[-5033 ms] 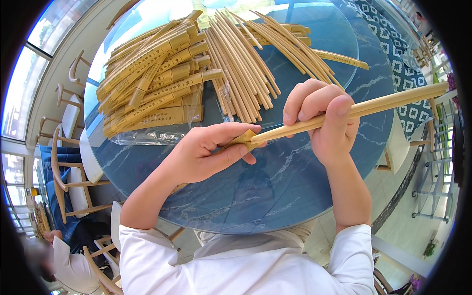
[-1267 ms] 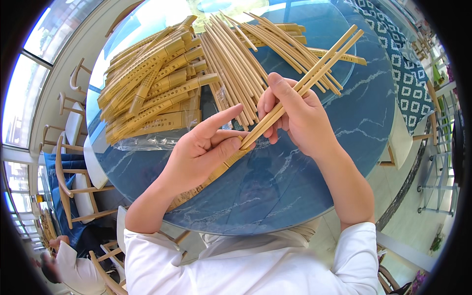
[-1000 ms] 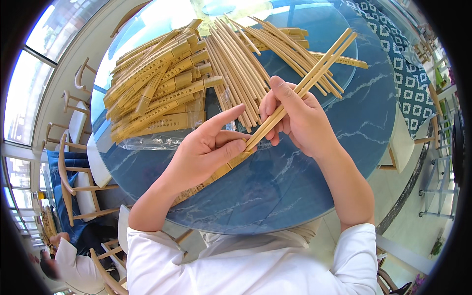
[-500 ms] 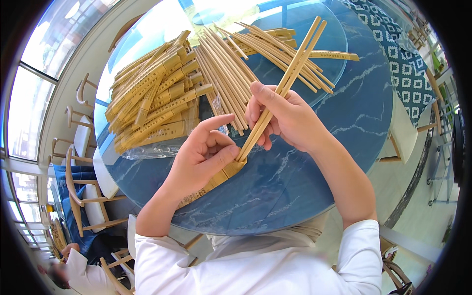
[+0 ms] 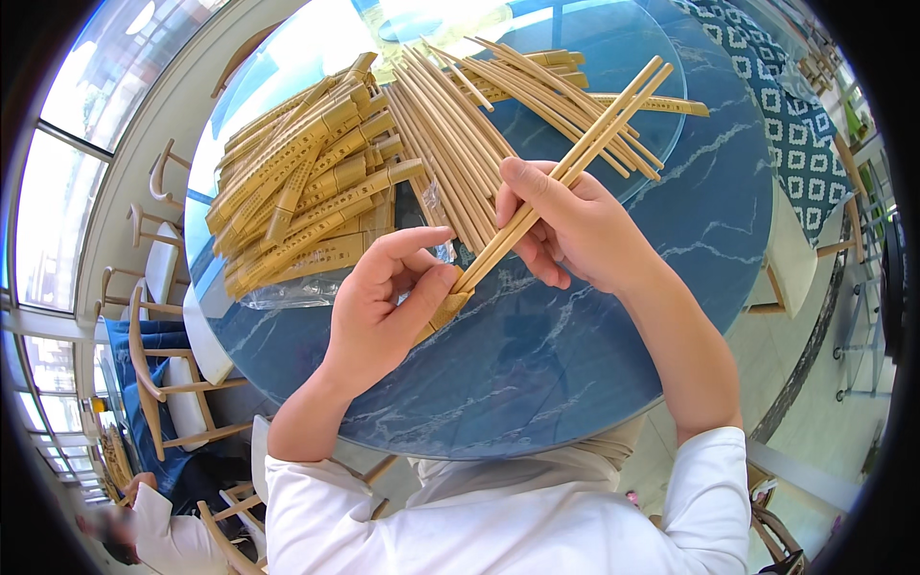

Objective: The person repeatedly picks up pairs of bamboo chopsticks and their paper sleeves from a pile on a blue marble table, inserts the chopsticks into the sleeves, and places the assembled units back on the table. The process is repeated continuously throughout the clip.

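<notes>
Fingers of right hand (image 5: 575,230) & left hand (image 5: 388,307) closed on chopstick pair (image 5: 565,168) (paper sleeve (image 5: 443,311) at lower end).

Restaurant dining room: round blue marble table (image 5: 537,383), wooden chairs (image 5: 158,383).

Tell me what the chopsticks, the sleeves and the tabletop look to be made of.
Pair of chopsticks in the right hand: pale tan, matte, likely bamboo or wood. Sleeves stacked on the table: tan paper by the look, flat with creased ends; the left hand pinches one. Tabletop: glossy blue with white veins, marble or a marble-look surface; cannot tell which.
</notes>
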Motion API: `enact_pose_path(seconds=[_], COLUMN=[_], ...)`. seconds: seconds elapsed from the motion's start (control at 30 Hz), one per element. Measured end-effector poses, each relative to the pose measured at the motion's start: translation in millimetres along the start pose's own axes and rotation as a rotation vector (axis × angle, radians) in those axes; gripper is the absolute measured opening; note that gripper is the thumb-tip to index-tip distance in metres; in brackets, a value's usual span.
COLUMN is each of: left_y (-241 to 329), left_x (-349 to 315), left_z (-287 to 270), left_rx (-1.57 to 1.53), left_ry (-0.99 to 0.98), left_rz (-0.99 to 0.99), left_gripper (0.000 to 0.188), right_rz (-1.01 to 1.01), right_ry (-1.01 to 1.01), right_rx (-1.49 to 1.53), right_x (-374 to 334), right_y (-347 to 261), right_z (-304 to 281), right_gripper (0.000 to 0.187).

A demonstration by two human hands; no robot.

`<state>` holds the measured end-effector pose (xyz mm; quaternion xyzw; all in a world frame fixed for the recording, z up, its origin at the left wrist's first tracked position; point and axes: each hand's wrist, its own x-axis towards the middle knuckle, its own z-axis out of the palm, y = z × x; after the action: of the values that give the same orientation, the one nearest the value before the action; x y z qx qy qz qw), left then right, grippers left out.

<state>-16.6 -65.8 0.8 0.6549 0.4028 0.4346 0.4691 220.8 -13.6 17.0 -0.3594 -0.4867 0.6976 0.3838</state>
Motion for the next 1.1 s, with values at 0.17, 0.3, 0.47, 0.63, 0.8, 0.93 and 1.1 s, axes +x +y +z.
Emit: enact_pose_path(seconds=[0.17, 0.3, 0.47, 0.63, 0.8, 0.93, 1.1], left_y=[-4, -1, -1, -3, -5, -7, -10], left_x=[0, 1, -2, 2, 5, 10, 16], left_z=[0, -1, -1, -3, -7, -19, -25], left_rx=[0.068, 0.056, 0.065, 0.046, 0.154, 0.273, 0.335], left_ry=[0.058, 0.055, 0.035, 0.031, 0.096, 0.153, 0.154], left_rz=[0.036, 0.025, 0.062, 0.069, 0.067, 0.078, 0.041], left_gripper=[0.036, 0.036, 0.036, 0.035, 0.034, 0.036, 0.038], right_rz=[-0.086, -0.220, -0.079, -0.054, -0.112, -0.386, -0.470], right_ry=[0.001, -0.082, -0.193, -0.206, -0.062, 0.389, 0.528], right_rx=[-0.066, -0.143, -0.008, 0.019, -0.060, 0.209, 0.087], right_x=[-1, -11, 3, 4, 8, 19, 26], right_y=[2, 0, 12, 23, 15, 2, 7], right_z=[2, 4, 1, 8, 2, -18, -39], right_gripper=[0.043, 0.035, 0.033, 0.027, 0.029, 0.036, 0.032])
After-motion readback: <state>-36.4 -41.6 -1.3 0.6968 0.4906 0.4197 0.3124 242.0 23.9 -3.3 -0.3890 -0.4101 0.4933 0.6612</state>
